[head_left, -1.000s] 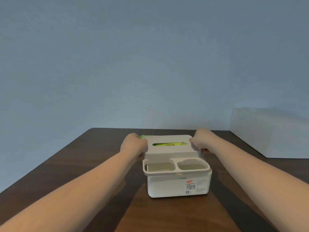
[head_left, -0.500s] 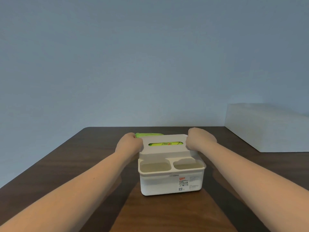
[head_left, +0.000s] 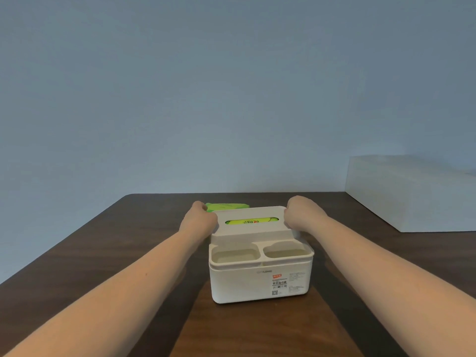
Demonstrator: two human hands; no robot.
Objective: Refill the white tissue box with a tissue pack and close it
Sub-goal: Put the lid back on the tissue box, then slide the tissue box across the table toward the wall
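The white plastic tissue box sits on the dark wooden table. A green tissue pack lies behind it. A big white block sits far right.

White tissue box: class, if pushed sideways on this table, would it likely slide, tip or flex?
The white tissue box probably slides rather than tips: it looks broad and squat. Its smooth moulded walls suggest stiff plastic, likely light.

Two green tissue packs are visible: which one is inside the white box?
The green pack showing through the lid's slot; the other pack lies on the table behind the box.
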